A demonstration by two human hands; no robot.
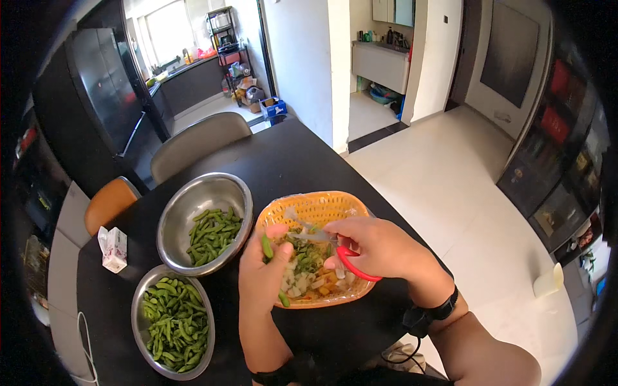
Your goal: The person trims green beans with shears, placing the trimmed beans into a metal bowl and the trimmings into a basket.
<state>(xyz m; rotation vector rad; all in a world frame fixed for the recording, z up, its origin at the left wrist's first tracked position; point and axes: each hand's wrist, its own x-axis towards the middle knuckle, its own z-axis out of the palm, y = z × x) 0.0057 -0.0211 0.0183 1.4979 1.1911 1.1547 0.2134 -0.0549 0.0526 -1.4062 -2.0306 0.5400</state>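
Observation:
Green edamame pods [267,246] are held between the thumb and fingers of my left hand [263,270], one more pod showing below the palm. My right hand [367,246] grips red-handled scissors [355,264], their blades apart and pointing left toward the pods. Both hands are over an orange plastic basket [314,202] lined with clear film, which holds green trimmings and pale and orange food scraps. To the left, a round steel bowl [176,227] contains some pods. Nearer me, an oval steel dish [136,313] is heaped with more pods.
These vessels stand on a dark table [285,144]. A tissue pack [115,249] lies at its left side. A grey chair [198,140] and an orange chair [110,202] are drawn up along the far-left edge. A white cable [87,342] hangs at the lower left.

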